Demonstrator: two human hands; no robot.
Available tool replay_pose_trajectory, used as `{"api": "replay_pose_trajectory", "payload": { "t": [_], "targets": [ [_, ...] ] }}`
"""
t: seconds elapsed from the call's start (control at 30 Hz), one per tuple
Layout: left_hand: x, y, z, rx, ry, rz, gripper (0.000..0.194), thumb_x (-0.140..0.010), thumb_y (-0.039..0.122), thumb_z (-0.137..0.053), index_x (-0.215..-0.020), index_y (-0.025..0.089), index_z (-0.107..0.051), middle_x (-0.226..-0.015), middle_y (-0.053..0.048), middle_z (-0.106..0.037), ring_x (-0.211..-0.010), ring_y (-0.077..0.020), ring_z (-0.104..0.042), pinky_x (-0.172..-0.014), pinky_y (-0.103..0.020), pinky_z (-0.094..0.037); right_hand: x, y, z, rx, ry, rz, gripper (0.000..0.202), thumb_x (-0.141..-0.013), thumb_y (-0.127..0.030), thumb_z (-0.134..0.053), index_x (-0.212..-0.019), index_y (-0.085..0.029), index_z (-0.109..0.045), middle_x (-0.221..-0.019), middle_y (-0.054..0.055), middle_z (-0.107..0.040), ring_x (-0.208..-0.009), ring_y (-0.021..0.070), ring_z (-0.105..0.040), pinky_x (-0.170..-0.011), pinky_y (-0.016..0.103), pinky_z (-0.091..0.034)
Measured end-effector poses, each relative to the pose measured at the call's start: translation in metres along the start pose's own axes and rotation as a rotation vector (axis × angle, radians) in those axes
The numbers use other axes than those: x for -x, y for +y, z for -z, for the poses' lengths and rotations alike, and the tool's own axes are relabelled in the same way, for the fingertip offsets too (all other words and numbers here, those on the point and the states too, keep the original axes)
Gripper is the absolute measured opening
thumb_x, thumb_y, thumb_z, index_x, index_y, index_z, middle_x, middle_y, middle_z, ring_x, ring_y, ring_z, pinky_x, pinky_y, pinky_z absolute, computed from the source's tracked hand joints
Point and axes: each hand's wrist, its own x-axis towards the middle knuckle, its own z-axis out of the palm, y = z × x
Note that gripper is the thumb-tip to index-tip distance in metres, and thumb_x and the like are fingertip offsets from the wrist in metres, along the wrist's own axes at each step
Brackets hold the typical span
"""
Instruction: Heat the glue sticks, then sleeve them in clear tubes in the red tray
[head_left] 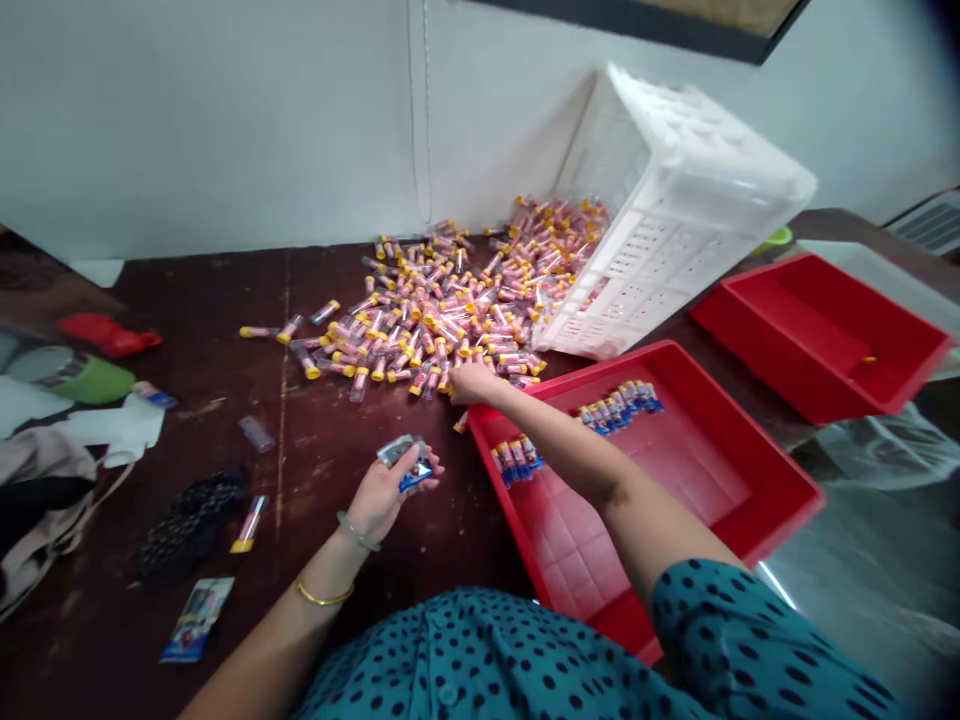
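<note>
My left hand (pixel 390 490), over the dark table, is closed on clear plastic tubes (pixel 396 450) and a blue printed wrapper (pixel 415 477); how many pieces it grips I cannot tell. At the near edge of a big heap of small pink tubes with yellow caps (pixel 450 315), my right hand (pixel 472 383) has its fingers curled in. Whatever they pinch is hidden. My right forearm crosses a red tray (pixel 637 600), where capped tubes in blue wrappers stand in a short row (pixel 516 460) and a longer row (pixel 619 407).
A white perforated crate (pixel 675 200) lies tipped against the wall, open toward the heap. Another red bin (pixel 825 330) stands far right. Leftward lie a loose tube (pixel 249 525), a flat printed packet (pixel 198 620), a dark cloth item (pixel 196 515), a clear tube (pixel 256 434) and a green cup (pixel 94 378).
</note>
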Motion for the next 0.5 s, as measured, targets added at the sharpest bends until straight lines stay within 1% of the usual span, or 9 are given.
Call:
{"api": "replay_pose_trajectory", "payload": {
  "t": [0.07, 0.1, 0.13, 0.2, 0.23, 0.27, 0.33, 0.4, 0.5],
  "targets": [
    [0.001, 0.0, 0.01, -0.042, 0.051, -0.024, 0.039, -0.062, 0.038, -0.085, -0.084, 0.011, -0.068, -0.072, -0.005, -0.072, -0.068, -0.019, -0.071, -0.054, -0.024, -0.055, 0.012, 0.003, 0.007, -0.038, 0.061, 0.043, 0.038, -0.08, -0.02, -0.062, -0.115, -0.008, -0.063, -0.111, 0.02, -0.067, -0.104, 0.0314, -0.063, -0.09, 0.04, -0.045],
    [0.0, 0.0, 0.013, -0.053, 0.075, -0.046, 0.038, -0.061, 0.036, -0.086, -0.081, 0.011, -0.066, -0.068, -0.003, -0.07, -0.064, -0.0182, -0.07, -0.05, -0.023, -0.052, 0.02, 0.003, 0.01, -0.091, 0.103, 0.099, 0.034, -0.084, -0.019, -0.056, -0.116, -0.01, -0.062, -0.114, 0.017, -0.066, -0.104, 0.0277, -0.062, -0.09, 0.036, -0.045],
    [-0.001, -0.002, 0.014, -0.053, 0.095, -0.07, 0.038, -0.059, 0.035, -0.087, -0.08, 0.012, -0.065, -0.066, -0.002, -0.069, -0.062, -0.0176, -0.069, -0.047, -0.022, -0.05, 0.03, 0.002, 0.012, -0.166, 0.146, 0.183, 0.03, -0.087, -0.017, -0.05, -0.113, -0.013, -0.064, -0.114, 0.014, -0.065, -0.105, 0.0241, -0.061, -0.091, 0.034, -0.045],
    [-0.003, -0.005, 0.011, -0.028, 0.117, -0.112, 0.039, -0.056, 0.033, -0.088, -0.078, 0.014, -0.062, -0.064, 0.001, -0.067, -0.059, -0.0168, -0.068, -0.045, -0.021, -0.048, 0.053, -0.006, 0.011, -0.344, 0.218, 0.388, 0.027, -0.089, -0.012, -0.043, -0.098, -0.016, -0.068, -0.111, 0.009, -0.063, -0.105, 0.0188, -0.059, -0.093, 0.03, -0.044],
    [-0.005, -0.006, 0.007, -0.014, 0.124, -0.131, 0.039, -0.055, 0.032, -0.088, -0.077, 0.015, -0.061, -0.064, 0.002, -0.066, -0.059, -0.0161, -0.067, -0.045, -0.021, -0.048, 0.065, -0.011, 0.008, -0.416, 0.243, 0.469, 0.026, -0.089, -0.012, -0.043, -0.092, -0.016, -0.069, -0.109, 0.008, -0.062, -0.103, 0.018, -0.059, -0.094, 0.03, -0.044],
    [-0.005, -0.006, 0.002, 0.001, 0.13, -0.149, 0.039, -0.055, 0.031, -0.088, -0.077, 0.016, -0.059, -0.065, 0.004, -0.065, -0.059, -0.0152, -0.067, -0.046, -0.021, -0.049, 0.077, -0.017, 0.005, -0.459, 0.257, 0.517, 0.023, -0.09, -0.014, -0.046, -0.089, -0.016, -0.069, -0.109, 0.009, -0.06, -0.101, 0.018, -0.059, -0.093, 0.03, -0.044],
    [-0.005, -0.006, -0.008, 0.027, 0.129, -0.179, 0.038, -0.055, 0.03, -0.088, -0.077, 0.017, -0.059, -0.068, 0.005, -0.065, -0.062, -0.0136, -0.066, -0.051, -0.022, -0.052, 0.095, -0.028, -0.004, -0.465, 0.276, 0.513, 0.015, -0.091, -0.022, -0.054, -0.09, -0.016, -0.068, -0.111, 0.009, -0.057, -0.096, 0.0182, -0.059, -0.089, 0.031, -0.047],
    [-0.002, -0.003, -0.015, 0.039, 0.088, -0.178, 0.038, -0.056, 0.03, -0.087, -0.082, 0.017, -0.063, -0.076, 0.003, -0.067, -0.069, -0.0136, -0.066, -0.058, -0.024, -0.055, 0.106, -0.032, -0.011, -0.457, 0.285, 0.484, 0.015, -0.092, -0.028, -0.058, -0.092, -0.016, -0.067, -0.112, 0.01, -0.056, -0.092, 0.018, -0.059, -0.085, 0.031, -0.048],
    [0.0, -0.001, -0.015, 0.001, -0.007, -0.095, 0.042, -0.059, 0.034, -0.086, -0.091, 0.016, -0.068, -0.083, -0.001, -0.07, -0.072, -0.0159, -0.066, -0.058, -0.027, -0.056, 0.113, -0.029, -0.012, -0.461, 0.275, 0.484, 0.015, -0.093, -0.029, -0.058, -0.091, -0.017, -0.066, -0.113, 0.01, -0.056, -0.095, 0.0187, -0.06, -0.086, 0.033, -0.049]
  ]
}}
